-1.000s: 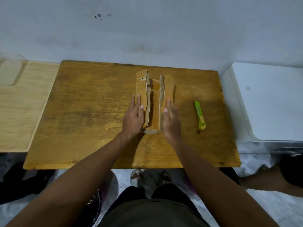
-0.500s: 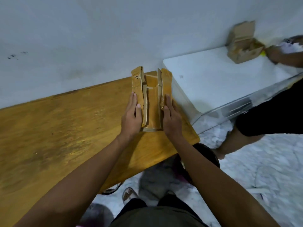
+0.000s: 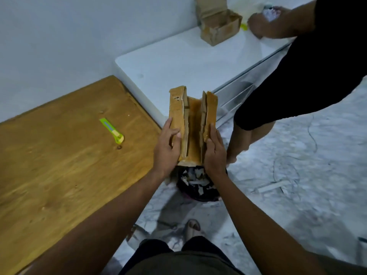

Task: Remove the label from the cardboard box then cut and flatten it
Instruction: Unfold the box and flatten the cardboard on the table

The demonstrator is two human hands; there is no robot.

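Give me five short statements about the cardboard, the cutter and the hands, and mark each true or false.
1. Both the left hand and the right hand hold the folded cardboard. True.
2. The cardboard lies flat on the wooden table. False: it is held in the air, past the table's edge.
3. The green cutter lies on the wooden table. True.
4. The right hand grips the cutter. False: no hand touches it.
5. A dark bin of scraps sits below the cardboard. True.

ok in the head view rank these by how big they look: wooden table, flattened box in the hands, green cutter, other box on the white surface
1. wooden table
2. flattened box, though it is nearer the camera
3. other box, farther off, so its rank against the flattened one is unsure
4. green cutter
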